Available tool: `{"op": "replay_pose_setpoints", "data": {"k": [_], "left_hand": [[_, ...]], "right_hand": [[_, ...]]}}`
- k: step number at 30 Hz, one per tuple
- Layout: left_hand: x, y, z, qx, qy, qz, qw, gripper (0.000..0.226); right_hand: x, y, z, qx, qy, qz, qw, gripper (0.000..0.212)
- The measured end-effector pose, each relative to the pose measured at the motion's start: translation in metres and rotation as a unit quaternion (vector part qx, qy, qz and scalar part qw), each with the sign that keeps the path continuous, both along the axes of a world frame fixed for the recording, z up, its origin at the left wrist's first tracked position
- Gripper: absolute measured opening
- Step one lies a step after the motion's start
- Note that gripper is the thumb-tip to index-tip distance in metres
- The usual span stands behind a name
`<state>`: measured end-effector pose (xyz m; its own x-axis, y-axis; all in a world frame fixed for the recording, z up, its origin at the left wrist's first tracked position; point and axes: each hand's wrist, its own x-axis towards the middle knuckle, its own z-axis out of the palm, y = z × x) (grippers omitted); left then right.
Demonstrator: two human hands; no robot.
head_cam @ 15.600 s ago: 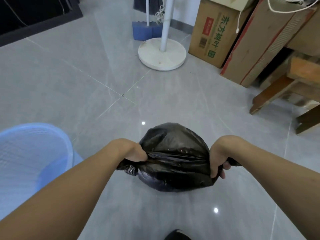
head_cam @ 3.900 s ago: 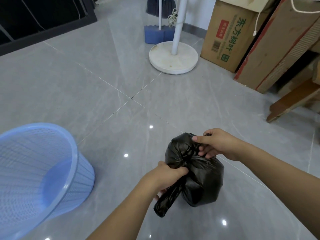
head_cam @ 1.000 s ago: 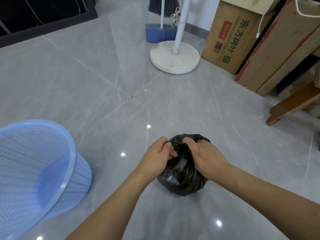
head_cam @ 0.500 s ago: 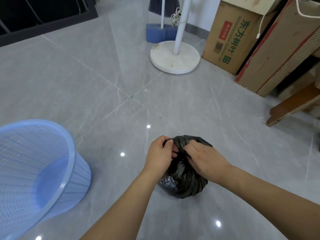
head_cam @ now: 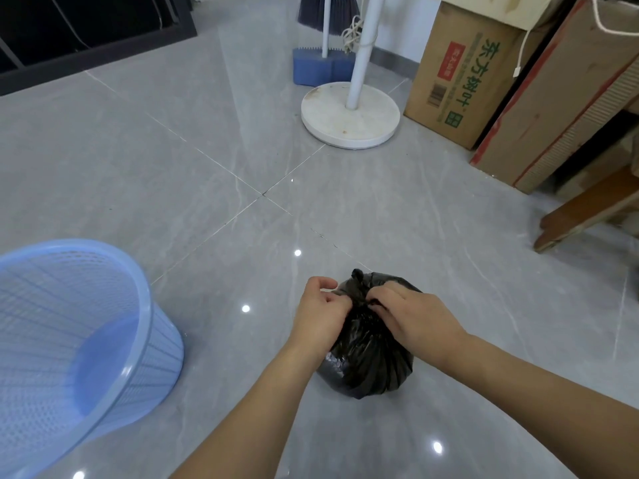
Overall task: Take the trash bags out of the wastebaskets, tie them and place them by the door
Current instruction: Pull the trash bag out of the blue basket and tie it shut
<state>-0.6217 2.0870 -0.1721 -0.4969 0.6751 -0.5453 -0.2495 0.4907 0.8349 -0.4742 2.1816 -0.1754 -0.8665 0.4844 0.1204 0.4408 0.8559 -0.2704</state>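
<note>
Pinching at the bag's neck: both hands work the gathered top of a black trash bag (head_cam: pixel 371 354), which sits on the floor in the lower middle of the view.
Left hand (head_cam: pixel 320 316): fingers curled inward, its grip narrow on the crinkled plastic at the left side of the neck.
Right hand (head_cam: pixel 411 318): fingers bent down onto the gathered plastic from the right, the fingertips tucked into the folds; its grip is narrow too, closed on the bag's neck.
Bag's shape and texture: a rounded, plump bundle of thin glossy film, pleated in tight radial creases that run up to the neck; a small twisted nub of plastic stands up just behind the fingers.
Wastebasket (head_cam: pixel 145 326): pale blue plastic, round, with a smooth thick rim and fine lattice walls; it stands to the left of the bag, apart from it, and its smooth solid bottom shows.
Floor (head_cam: pixel 173 174): large grey polished tiles with faint veining, thin grout lines crossing in front of the bag, and small bright reflections of lights.
Fan stand (head_cam: pixel 349 115): a white round disc base, slightly stained, with a white pole rising from it, well beyond the bag.
Broom set (head_cam: pixel 323 65): a blue dustpan with dark bristles above, behind the stand.
Cardboard boxes (head_cam: pixel 460 74): brown, printed in green and red, at the upper right.
Wooden beam (head_cam: pixel 587 212): brown, angled, at the right edge.
</note>
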Motion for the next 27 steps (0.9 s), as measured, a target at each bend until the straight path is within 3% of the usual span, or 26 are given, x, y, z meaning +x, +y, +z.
{"op": "replay_pose_setpoints", "data": {"k": [3,7,12,16,22,27], "left_hand": [[0.003,-0.009,-0.006,-0.002,0.082,-0.112,0.990,0.031],[0.003,-0.016,-0.012,-0.043,0.256,-0.221,0.940,0.012],[0.003,-0.018,-0.013,-0.036,0.399,-0.264,0.877,0.017],[0.003,-0.017,-0.013,-0.023,0.443,-0.256,0.859,0.019],[-0.005,-0.022,-0.015,-0.023,0.418,-0.231,0.878,0.021],[0.000,-0.032,-0.004,0.039,0.410,-0.255,0.875,0.031]], "right_hand": [[-0.009,0.004,0.005,-0.222,-0.028,-0.112,0.968,0.013],[-0.014,0.009,0.012,-0.495,-0.089,-0.227,0.834,0.022],[-0.013,0.008,0.029,-0.594,-0.146,-0.229,0.757,0.035],[-0.011,0.008,0.030,-0.663,-0.136,-0.236,0.697,0.025],[-0.008,0.015,0.029,-0.671,-0.054,-0.261,0.691,0.015],[-0.009,0.018,0.020,-0.663,-0.034,-0.321,0.675,0.011]]}}
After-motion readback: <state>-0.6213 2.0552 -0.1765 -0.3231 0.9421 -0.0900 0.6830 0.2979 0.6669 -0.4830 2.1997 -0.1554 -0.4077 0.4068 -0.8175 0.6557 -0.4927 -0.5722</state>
